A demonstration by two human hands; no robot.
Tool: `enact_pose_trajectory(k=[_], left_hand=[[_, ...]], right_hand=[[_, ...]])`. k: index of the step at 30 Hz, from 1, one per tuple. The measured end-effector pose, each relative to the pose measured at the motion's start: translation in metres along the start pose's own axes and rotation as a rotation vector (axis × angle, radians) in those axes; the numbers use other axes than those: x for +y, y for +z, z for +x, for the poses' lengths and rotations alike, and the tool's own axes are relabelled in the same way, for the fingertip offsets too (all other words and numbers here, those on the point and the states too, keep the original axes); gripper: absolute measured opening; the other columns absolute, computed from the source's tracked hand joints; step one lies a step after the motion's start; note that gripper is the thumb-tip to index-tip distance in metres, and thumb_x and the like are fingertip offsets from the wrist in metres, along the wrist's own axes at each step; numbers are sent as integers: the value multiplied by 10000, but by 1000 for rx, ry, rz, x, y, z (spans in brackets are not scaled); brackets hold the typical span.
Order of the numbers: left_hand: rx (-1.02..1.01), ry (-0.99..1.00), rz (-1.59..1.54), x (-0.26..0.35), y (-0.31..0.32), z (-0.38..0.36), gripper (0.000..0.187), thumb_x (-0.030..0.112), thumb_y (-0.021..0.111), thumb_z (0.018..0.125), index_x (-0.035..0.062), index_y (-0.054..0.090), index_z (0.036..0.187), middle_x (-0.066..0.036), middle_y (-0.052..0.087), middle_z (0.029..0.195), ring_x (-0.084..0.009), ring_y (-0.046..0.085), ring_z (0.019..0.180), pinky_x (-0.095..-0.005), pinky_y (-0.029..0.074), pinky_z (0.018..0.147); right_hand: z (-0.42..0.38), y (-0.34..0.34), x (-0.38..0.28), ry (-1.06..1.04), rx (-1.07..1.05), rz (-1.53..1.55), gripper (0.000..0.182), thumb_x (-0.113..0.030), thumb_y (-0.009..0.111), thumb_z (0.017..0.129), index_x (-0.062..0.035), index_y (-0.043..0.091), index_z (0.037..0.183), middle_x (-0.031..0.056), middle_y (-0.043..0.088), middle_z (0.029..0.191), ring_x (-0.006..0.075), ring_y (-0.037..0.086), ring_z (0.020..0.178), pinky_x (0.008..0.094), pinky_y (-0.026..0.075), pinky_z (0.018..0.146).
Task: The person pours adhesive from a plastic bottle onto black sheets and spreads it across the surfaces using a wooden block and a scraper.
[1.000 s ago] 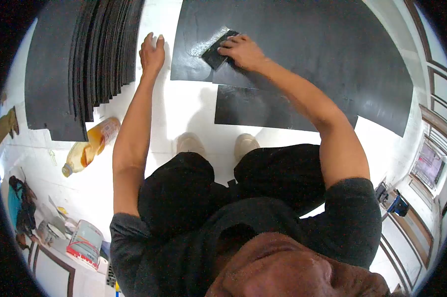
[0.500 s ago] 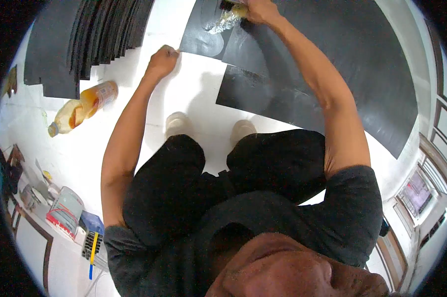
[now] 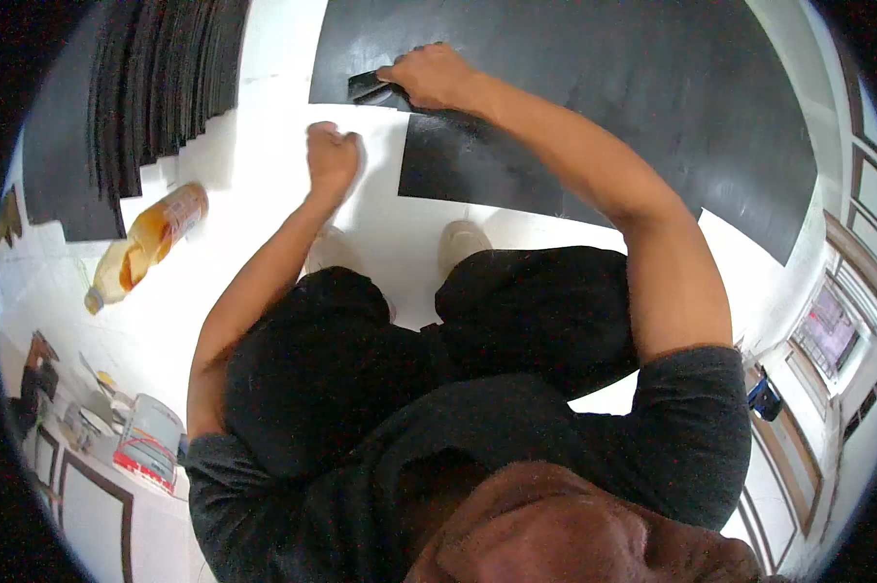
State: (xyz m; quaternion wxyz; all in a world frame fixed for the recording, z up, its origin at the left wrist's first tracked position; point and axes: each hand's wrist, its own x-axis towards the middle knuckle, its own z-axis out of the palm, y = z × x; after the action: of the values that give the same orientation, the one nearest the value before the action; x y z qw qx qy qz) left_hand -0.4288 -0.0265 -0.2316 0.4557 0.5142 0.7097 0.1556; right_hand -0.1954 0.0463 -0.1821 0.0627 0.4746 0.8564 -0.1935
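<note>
Right hand (image 3: 431, 76) grips dark scraper (image 3: 369, 87) on black sheet (image 3: 594, 87); left hand (image 3: 332, 155) fisted, empty.

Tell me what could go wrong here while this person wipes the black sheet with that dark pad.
The right hand presses the dark pad at the black sheet's edge; a stroke might run onto the white floor. The sheet overlaps a smaller sheet, so pressure might shift either. The bottle lying beside the left hand could roll if nudged.
</note>
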Motion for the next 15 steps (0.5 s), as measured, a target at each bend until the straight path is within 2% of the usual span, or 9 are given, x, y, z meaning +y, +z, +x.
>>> enact_pose_trajectory(k=[1, 3, 5, 7, 8, 10, 11, 13, 15], left_hand=[[-108, 63, 43, -11, 8, -9, 488, 150, 702, 816, -89, 477, 1177, -275, 551, 1097, -358, 547, 1060, -440, 454, 910], [-172, 324, 290, -30, 31, -33, 558, 229, 720, 825, -78, 483, 1226, -303, 523, 1175, -399, 530, 1123, -453, 453, 962], [-301, 129, 365, -8, 41, -62, 665, 294, 712, 838, -86, 432, 1306, -322, 452, 1283, -450, 487, 1200, -482, 431, 1031], [-415, 151, 485, 7, 42, -78, 745, 326, 689, 853, -84, 362, 1381, -343, 366, 1366, -485, 452, 1240, -508, 402, 1074], [-450, 205, 488, 8, 39, -83, 794, 316, 686, 852, -88, 304, 1419, -347, 346, 1384, -489, 445, 1247, -528, 400, 1065], [-468, 273, 539, 0, 47, -85, 829, 331, 687, 847, -116, 286, 1419, -363, 367, 1359, -492, 420, 1258, -546, 389, 1059], [-501, 335, 593, -5, 52, -84, 865, 345, 688, 842, -144, 268, 1419, -379, 387, 1335, -495, 395, 1269, -564, 379, 1052], [-497, 311, 517, 2, 52, -93, 875, 328, 692, 830, -145, 260, 1426, -378, 398, 1326, -494, 406, 1260, -567, 379, 1051], [-379, 337, 534, -3, 63, -98, 829, 317, 704, 813, -135, 313, 1388, -366, 419, 1320, -494, 440, 1231, -576, 380, 1047]], right_hand=[[-2, 2, -2, -32, -8, -15, 353, -171, 627, 835, -243, 666, 1179, 116, 730, 997, 343, 707, 979, 513, 563, 784], [-9, 1, -9, -64, -4, -39, 348, -170, 622, 841, -240, 666, 1179, 110, 731, 998, 344, 706, 977, 512, 558, 793], [-17, -5, -16, -86, 8, -69, 342, -170, 617, 847, -237, 666, 1179, 104, 731, 998, 345, 705, 974, 512, 554, 801], [-23, -9, -19, -84, -111, -107, 471, -79, 649, 804, -211, 644, 1257, 72, 710, 1120, 316, 678, 1032, 484, 528, 887], [-26, -12, -20, -90, -106, -116, 471, -79, 649, 804, -211, 644, 1257, 72, 710, 1120, 316, 678, 1032, 484, 528, 887], [-31, -18, -14, -57, -239, -97, 502, -56, 641, 788, -209, 637, 1266, 56, 697, 1183, 300, 666, 1064, 474, 518, 923], [-39, -22, -7, -57, -236, -104, 502, -56, 641, 788, -209, 637, 1266, 56, 697, 1183, 300, 666, 1064, 474, 518, 923], [-69, -29, 5, -142, 34, 35, 436, -59, 608, 792, -202, 670, 1199, 81, 707, 1156, 305, 669, 1077, 467, 527, 904], [-98, -44, 12, -145, 89, 122, 478, -16, 591, 766, -181, 669, 1208, 74, 694, 1199, 300, 648, 1122, 457, 506, 950]])
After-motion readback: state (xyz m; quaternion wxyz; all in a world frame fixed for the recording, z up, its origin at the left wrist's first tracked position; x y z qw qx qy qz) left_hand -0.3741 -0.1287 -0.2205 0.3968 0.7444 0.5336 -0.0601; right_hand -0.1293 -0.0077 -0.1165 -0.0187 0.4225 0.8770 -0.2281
